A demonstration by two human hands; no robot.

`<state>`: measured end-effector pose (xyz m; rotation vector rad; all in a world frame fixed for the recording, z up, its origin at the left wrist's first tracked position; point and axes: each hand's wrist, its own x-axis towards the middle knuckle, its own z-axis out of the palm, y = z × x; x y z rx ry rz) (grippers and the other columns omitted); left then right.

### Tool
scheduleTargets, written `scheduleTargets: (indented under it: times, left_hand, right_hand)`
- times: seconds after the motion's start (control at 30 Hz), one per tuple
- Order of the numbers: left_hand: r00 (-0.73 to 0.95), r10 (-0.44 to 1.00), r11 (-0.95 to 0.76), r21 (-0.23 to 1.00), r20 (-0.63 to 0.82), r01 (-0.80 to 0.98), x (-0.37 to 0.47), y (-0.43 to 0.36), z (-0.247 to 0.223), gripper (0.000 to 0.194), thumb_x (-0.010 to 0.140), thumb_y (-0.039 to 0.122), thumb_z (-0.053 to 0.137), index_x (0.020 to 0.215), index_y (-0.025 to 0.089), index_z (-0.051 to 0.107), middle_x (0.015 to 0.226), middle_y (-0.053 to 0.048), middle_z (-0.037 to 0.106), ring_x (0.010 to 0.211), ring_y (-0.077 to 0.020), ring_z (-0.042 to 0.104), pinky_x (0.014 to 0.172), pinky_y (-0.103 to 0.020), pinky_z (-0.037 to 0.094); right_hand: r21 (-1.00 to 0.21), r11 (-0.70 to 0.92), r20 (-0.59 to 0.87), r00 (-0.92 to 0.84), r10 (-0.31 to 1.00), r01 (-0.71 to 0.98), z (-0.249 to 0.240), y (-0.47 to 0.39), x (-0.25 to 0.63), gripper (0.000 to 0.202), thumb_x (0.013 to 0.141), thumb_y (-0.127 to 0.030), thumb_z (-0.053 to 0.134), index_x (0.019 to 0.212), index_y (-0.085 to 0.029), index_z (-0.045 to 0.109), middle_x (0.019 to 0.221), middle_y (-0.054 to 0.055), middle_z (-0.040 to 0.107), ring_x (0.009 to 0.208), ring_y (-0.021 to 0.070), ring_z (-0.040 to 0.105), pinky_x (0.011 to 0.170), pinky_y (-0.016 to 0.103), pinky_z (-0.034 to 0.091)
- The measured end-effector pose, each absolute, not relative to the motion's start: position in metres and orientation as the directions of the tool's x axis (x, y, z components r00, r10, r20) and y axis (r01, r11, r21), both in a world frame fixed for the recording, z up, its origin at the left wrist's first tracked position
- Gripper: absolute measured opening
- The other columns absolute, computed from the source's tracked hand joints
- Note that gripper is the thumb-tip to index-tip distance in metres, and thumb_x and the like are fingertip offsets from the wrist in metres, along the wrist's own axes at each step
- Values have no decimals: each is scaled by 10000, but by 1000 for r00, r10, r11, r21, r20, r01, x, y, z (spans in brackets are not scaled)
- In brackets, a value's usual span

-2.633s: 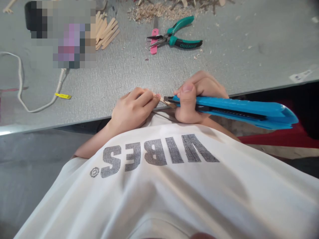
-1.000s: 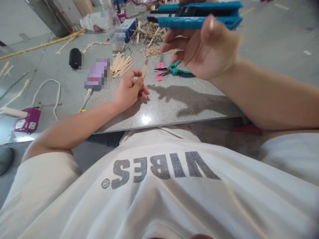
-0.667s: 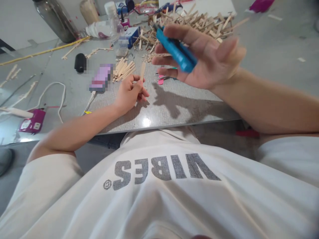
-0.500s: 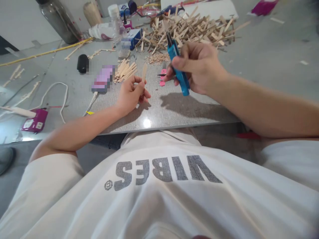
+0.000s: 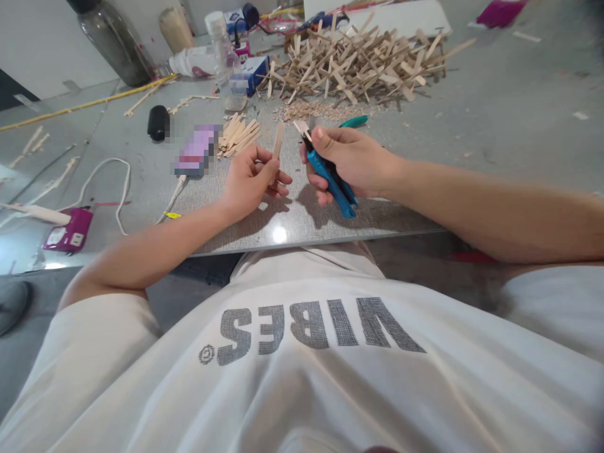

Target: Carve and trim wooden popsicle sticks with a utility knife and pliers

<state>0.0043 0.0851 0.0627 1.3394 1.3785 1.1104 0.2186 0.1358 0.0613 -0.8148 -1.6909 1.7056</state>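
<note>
My left hand pinches a flat wooden craft stick upright between thumb and fingers, just above the table's near edge. To its right, my right hand is closed around blue-handled pliers, their handles pointing down towards me. Pale wood pieces show by the pliers' dark jaws; I cannot tell whether the jaws grip them. Beyond my left hand lies a small pile of craft sticks. A green handle shows behind my right hand.
A large heap of craft sticks and wood chips cover the table's far middle. Left stand a phone on a cable, a black case, a purple adapter, a clear bottle and a dark bottle.
My right hand has moved down and left with the pliers, nearer my left hand. The pink-handled item on the table is now hidden, and the green handle has come into view.
</note>
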Motion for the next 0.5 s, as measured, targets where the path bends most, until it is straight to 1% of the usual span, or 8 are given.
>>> scheduleTargets:
  times: [0.07,0.17,0.23,0.3,0.37,0.43,0.5]
  left_hand:
    - [-12,1000,16,978,-13,207,5,84,63,249,1113,282,714,960,260,518,812,6,845,663,-155,817,630,-269,656]
    - [-1,1000,4,977,-4,214,5,82,63,247,1122,323,717,966,254,539,840,-12,857,704,-168,840,648,-275,677]
    - [3,1000,-3,977,2,215,5,81,63,242,1129,324,709,971,248,541,836,-14,858,703,-163,840,652,-269,682]
    - [10,1000,-7,979,6,203,5,81,63,234,1133,301,699,972,242,540,822,-10,854,684,-154,832,650,-263,681]
    - [16,1000,-8,982,5,191,6,81,62,229,1129,286,702,974,238,540,820,-6,852,677,-149,829,650,-259,680]
    - [18,1000,-6,981,3,192,7,81,62,231,1119,295,722,978,235,550,822,-5,853,688,-154,835,653,-260,684]
    - [19,1000,-6,980,2,201,8,80,62,230,1115,299,731,973,234,563,814,-5,850,709,-167,848,652,-264,687]
  right_hand:
    - [-1000,-12,-17,-634,773,12,62,134,216,543,1051,-768,768,999,-258,590,610,-47,595,477,195,687,474,296,620]
    - [-999,-6,-31,-638,770,41,64,132,214,395,1058,-561,834,1002,-252,594,705,-4,713,552,212,755,454,266,588]
    - [-998,12,-33,-656,754,64,66,131,212,305,1055,-438,828,1010,-252,591,753,12,765,580,216,775,444,254,572]
    - [-996,38,-28,-668,744,85,65,129,212,232,1057,-358,792,1012,-255,589,720,-3,765,536,204,748,437,256,570]
    - [-993,59,-20,-659,752,97,63,129,210,216,1073,-356,764,990,-261,590,653,-29,731,468,186,699,423,255,560]
    - [-992,72,-11,-645,764,102,60,130,208,269,1085,-402,777,945,-263,594,616,-44,701,428,167,665,410,243,536]
    - [-991,81,-4,-641,767,103,57,132,206,333,1076,-432,816,891,-258,600,623,-40,700,438,157,676,420,230,526]
